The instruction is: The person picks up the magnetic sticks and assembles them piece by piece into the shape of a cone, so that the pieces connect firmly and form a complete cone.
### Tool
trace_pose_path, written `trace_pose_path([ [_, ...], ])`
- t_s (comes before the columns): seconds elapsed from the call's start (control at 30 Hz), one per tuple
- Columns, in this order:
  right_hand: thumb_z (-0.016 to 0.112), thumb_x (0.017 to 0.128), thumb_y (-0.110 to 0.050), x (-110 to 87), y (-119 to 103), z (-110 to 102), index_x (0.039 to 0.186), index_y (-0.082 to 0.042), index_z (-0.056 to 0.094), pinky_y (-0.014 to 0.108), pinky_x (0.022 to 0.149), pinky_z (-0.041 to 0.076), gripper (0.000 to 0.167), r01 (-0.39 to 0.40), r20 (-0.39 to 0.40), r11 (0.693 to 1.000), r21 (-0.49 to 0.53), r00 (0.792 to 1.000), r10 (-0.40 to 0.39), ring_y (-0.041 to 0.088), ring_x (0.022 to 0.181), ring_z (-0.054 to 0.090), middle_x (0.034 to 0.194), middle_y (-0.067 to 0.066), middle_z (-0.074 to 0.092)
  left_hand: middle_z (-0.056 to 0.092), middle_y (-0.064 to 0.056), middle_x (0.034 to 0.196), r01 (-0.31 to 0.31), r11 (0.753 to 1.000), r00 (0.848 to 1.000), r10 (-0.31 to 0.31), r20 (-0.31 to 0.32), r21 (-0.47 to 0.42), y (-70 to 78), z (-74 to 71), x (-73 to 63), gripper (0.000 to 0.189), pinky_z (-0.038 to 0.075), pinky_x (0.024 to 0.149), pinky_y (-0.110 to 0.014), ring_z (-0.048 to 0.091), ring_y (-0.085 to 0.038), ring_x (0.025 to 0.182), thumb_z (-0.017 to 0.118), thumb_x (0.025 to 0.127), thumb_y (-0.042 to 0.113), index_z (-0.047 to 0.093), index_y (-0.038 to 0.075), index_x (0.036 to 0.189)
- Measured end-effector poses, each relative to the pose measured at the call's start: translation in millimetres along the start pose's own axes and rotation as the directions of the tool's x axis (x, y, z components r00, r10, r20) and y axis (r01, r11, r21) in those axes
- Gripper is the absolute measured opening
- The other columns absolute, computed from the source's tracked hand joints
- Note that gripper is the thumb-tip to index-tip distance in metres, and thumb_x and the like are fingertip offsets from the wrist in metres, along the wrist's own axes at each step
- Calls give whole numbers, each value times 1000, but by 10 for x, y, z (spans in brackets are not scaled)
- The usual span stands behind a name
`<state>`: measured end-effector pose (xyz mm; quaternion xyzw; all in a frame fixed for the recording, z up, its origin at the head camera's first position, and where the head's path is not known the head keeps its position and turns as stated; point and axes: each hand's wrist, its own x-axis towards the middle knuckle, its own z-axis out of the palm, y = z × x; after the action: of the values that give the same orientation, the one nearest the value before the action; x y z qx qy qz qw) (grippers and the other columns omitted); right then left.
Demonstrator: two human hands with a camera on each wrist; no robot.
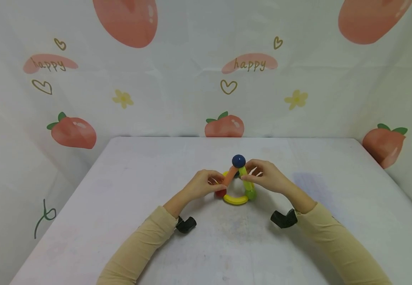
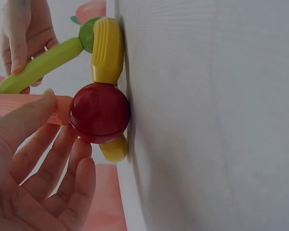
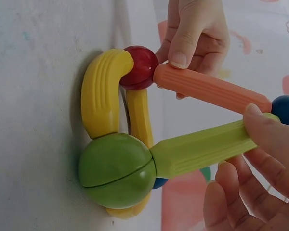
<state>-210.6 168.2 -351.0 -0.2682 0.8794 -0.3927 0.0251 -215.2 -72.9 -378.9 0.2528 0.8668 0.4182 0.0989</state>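
On the table stands a frame of toy rods and balls. Its base joins curved yellow rods point(image 1: 236, 200), a red ball point(image 2: 100, 113) and a green ball point(image 3: 116, 171); another blue ball point(image 3: 160, 183) at the back is mostly hidden. From the red ball an orange rod point(image 3: 209, 87) slants up, and from the green ball a lime rod point(image 3: 200, 149); both reach a blue ball point(image 1: 239, 161) at the top. My left hand point(image 1: 201, 184) pinches the orange rod near the red ball. With thumb and fingers, my right hand point(image 1: 267, 176) holds the lime rod near its upper end.
The pale table point(image 1: 131, 229) spreads around the frame. Behind it hangs a white cloth point(image 1: 177, 79) printed with peaches, hearts and flowers. Black devices point(image 1: 284, 218) stick out below both wrists, just above the tabletop.
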Motion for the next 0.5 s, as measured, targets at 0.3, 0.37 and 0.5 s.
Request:
trace_pose_path([
  [0.3, 66, 86, -17, 58, 55, 29, 107, -1, 63, 31, 73, 51, 26, -23, -62, 1000, 0, 998, 23, 21, 83, 63, 99, 15, 67, 70, -10, 97, 6, 999, 998, -3, -68, 47, 4, 14, 72, 24, 52, 79, -25, 63, -19, 88, 70, 83, 18, 68, 5, 103],
  [0.37, 66, 87, -18, 72, 68, 35, 109, 0, 63, 32, 73, 51, 28, -38, -78, 999, -1, 996, 37, 22, 83, 63, 101, 16, 67, 70, -10, 96, 17, 999, 997, -13, -79, 50, 4, 16, 91, 24, 52, 79, -26, 63, -19, 88, 70, 83, 18, 68, 5, 103],
  [0.5, 66, 86, -19, 101, 80, 48, 111, -1, 63, 32, 74, 51, 30, -64, -110, 998, -2, 992, 63, 23, 83, 63, 105, 16, 67, 70, -10, 96, 34, 998, 995, -29, -96, 53, 1, 15, 128, 24, 52, 79, -26, 63, -20, 87, 69, 84, 18, 68, 4, 103],
])
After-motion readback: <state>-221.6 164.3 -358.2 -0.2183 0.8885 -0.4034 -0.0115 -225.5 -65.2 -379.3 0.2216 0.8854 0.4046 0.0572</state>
